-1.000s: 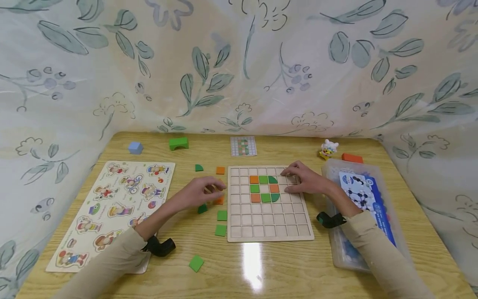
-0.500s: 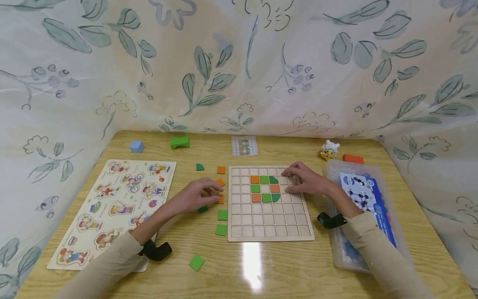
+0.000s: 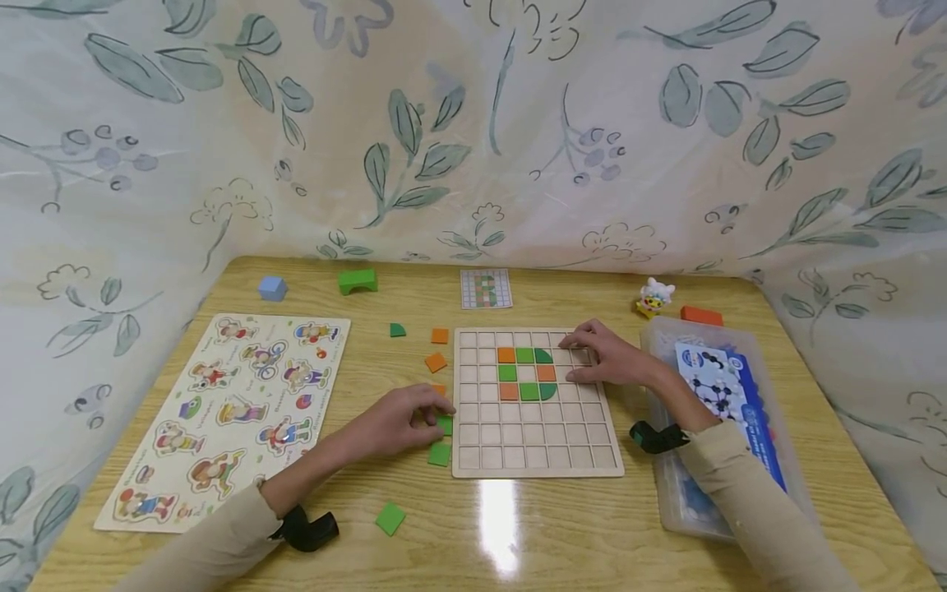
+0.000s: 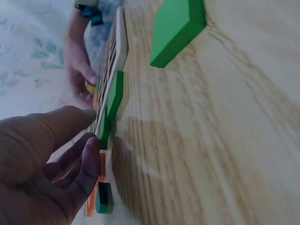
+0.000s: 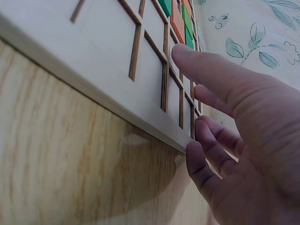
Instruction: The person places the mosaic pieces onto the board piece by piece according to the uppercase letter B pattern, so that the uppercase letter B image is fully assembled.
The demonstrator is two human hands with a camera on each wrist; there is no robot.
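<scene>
My left hand is over the tiles left of the wooden grid board. Its thumb and fingertips stand apart, right at a green square tile by the board's left edge. Just nearer lies another green square tile. My right hand rests at the board's right side, fingers spread and holding nothing; in the right wrist view, the thumb is over the grid. Set in the board's cells is a ring of orange squares, green squares and dark green rounded tiles.
Left of the board are orange tiles and a dark green quarter-round tile. A loose green tile lies nearer. A pattern card, puzzle board, green arch block, toy figure and plastic box surround it.
My left hand has moved from the orange tiles toward the near side, to the green square tile, uncovering orange tiles behind it. My right hand keeps its place on the board.
</scene>
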